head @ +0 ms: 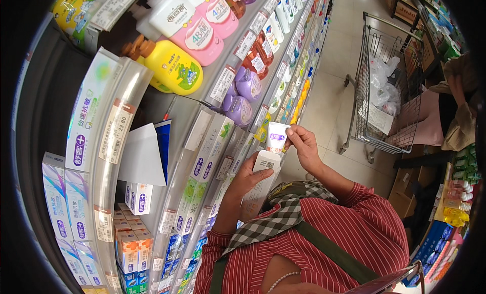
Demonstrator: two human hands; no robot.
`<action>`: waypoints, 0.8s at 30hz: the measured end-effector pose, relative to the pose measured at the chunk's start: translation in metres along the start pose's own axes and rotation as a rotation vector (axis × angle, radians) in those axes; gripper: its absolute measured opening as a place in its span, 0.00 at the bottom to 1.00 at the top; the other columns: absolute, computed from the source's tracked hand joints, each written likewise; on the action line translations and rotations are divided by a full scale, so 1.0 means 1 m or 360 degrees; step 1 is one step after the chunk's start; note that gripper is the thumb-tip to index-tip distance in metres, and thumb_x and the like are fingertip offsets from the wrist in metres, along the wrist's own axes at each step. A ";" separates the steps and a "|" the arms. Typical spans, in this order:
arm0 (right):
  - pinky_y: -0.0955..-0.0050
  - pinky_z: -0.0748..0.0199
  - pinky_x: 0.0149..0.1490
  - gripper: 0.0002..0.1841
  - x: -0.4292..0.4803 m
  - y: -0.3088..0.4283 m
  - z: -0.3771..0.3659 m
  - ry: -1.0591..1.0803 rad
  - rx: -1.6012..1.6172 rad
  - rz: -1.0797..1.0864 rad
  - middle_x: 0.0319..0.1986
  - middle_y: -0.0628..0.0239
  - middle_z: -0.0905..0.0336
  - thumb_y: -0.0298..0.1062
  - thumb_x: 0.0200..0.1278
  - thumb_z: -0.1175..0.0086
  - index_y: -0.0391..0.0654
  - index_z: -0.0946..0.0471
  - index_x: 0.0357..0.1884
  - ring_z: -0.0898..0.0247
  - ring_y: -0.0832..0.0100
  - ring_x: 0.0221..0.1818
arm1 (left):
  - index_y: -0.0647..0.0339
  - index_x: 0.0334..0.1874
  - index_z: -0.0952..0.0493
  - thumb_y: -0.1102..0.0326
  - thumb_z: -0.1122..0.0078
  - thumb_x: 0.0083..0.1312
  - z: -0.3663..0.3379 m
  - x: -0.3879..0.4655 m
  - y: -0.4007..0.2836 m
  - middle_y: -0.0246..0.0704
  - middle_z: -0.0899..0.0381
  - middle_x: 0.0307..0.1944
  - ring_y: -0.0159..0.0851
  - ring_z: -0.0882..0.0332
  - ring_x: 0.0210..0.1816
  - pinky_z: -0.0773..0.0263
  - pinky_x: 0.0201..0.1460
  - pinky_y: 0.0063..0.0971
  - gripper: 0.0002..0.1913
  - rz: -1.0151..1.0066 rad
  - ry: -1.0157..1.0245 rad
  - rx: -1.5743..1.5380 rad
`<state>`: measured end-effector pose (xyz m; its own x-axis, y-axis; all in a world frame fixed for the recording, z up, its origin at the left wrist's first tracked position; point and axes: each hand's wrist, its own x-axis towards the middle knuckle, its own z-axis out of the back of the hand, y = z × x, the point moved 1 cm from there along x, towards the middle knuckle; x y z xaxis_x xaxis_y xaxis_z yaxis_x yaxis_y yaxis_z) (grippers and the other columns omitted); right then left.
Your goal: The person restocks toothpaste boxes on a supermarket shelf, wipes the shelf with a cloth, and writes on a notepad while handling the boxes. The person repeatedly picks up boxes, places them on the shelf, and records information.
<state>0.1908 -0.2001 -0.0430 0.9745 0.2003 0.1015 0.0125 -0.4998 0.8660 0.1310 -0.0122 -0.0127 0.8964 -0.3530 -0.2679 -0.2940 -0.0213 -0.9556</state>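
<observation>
My left hand (pixel 244 178) grips a white toothpaste carton (pixel 262 172) with its open end up. A white toothpaste tube (pixel 278 136) with purple and orange print stands partly out of that end; its lower part is hidden in the carton. With thumb and fingers my right hand (pixel 305 144) pinches the tube's flat upper end at the right corner. Both hands are in front of my chest, beside the shelf. Close to my left hand, long toothpaste boxes (pixel 212 146) with green leaf prints line a shelf edge.
Yellow (pixel 174 68) and pink pump bottles (pixel 199 37) stand on the upper shelf. White paper (pixel 142 155) and a blue folder (pixel 163 142) lean lower down, above stacked toothpaste cartons (pixel 129 246). Across the tiled aisle (pixel 332 92), a wire shopping cart (pixel 387 138) holds plastic bags; another person (pixel 414 115) is beside it.
</observation>
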 end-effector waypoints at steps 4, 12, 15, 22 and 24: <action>0.81 0.34 0.37 0.14 -0.001 -0.001 0.000 0.0006 -0.0004 0.0002 0.22 0.73 0.27 0.38 0.72 0.54 0.40 0.25 0.32 0.33 0.82 0.27 | 0.61 0.60 0.32 0.71 0.38 0.62 0.001 0.001 0.002 0.28 0.24 0.49 0.26 0.28 0.51 0.32 0.54 0.24 0.23 0.0002 0.0011 -0.0031; 0.83 0.35 0.35 0.09 -0.006 0.005 -0.010 -0.0018 0.0085 0.0088 0.28 0.74 0.28 0.30 0.69 0.50 0.38 0.24 0.47 0.34 0.83 0.29 | 0.62 0.60 0.32 0.70 0.38 0.62 0.000 -0.001 -0.005 0.30 0.24 0.49 0.27 0.28 0.51 0.33 0.55 0.24 0.24 -0.0013 -0.0028 0.0066; 0.85 0.36 0.35 0.13 -0.010 -0.001 -0.009 0.0156 -0.0087 0.0104 0.30 0.75 0.28 0.27 0.68 0.50 0.39 0.26 0.53 0.35 0.84 0.30 | 0.63 0.59 0.32 0.69 0.38 0.62 -0.003 -0.002 -0.012 0.30 0.24 0.49 0.27 0.28 0.51 0.33 0.55 0.24 0.23 -0.0093 -0.0116 0.0081; 0.75 0.33 0.47 0.09 -0.008 0.000 -0.015 0.0520 -0.0553 0.0188 0.37 0.63 0.25 0.30 0.68 0.50 0.36 0.20 0.38 0.31 0.71 0.40 | 0.62 0.59 0.31 0.66 0.38 0.62 0.009 -0.002 -0.009 0.31 0.25 0.49 0.27 0.29 0.51 0.35 0.56 0.24 0.23 -0.0159 -0.0077 0.0073; 0.75 0.31 0.45 0.14 -0.009 -0.001 -0.013 0.0559 -0.0560 0.0158 0.42 0.62 0.27 0.34 0.71 0.54 0.34 0.21 0.40 0.31 0.74 0.41 | 0.62 0.60 0.32 0.66 0.38 0.62 0.005 -0.007 -0.010 0.31 0.25 0.50 0.27 0.30 0.52 0.36 0.57 0.23 0.24 -0.0147 -0.0095 0.0020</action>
<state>0.1788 -0.1910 -0.0385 0.8323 0.4678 0.2976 -0.2114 -0.2285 0.9503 0.1298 -0.0044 -0.0016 0.9377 -0.2939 -0.1852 -0.2055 -0.0394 -0.9779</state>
